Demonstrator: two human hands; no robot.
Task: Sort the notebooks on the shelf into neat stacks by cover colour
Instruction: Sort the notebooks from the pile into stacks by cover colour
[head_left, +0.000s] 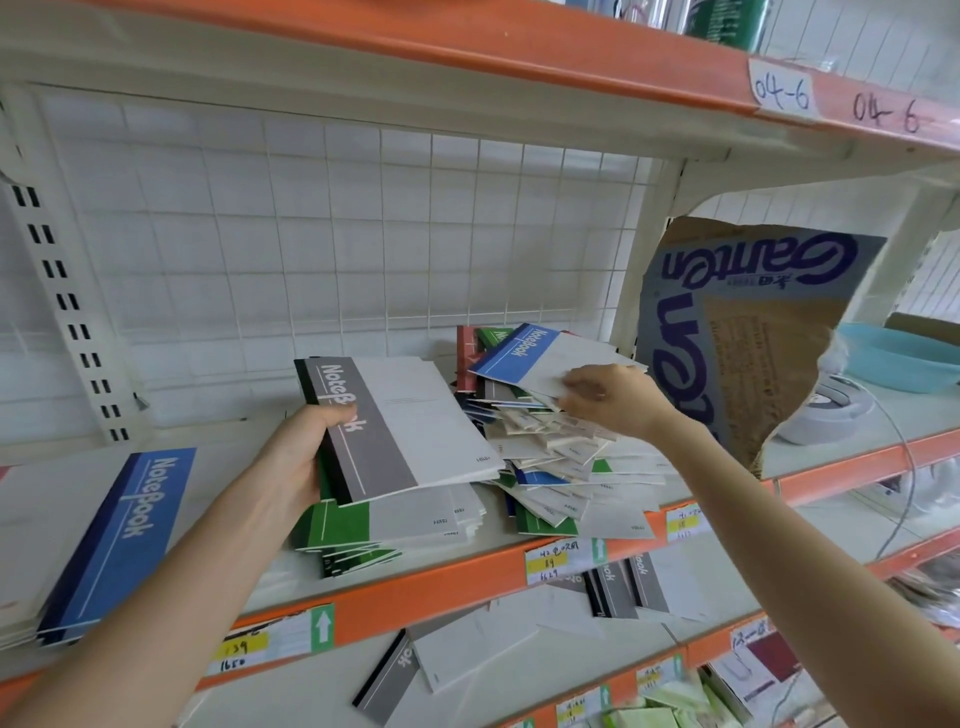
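Gripping a grey-banded white notebook (410, 431) by its spine, a person's left hand (301, 457) holds it just above a green-banded stack (343, 525) on the white metal shelf (447, 582) with its orange front edge — while the right hand (608, 400) pinches the corner of a blue-banded notebook (535, 358) atop the jumbled pile (566, 467) alongside. A neat blue-banded stack (114, 540) lies far left.

"NoteBook" on notebook (387, 449); "04-6" on beam (675, 70)
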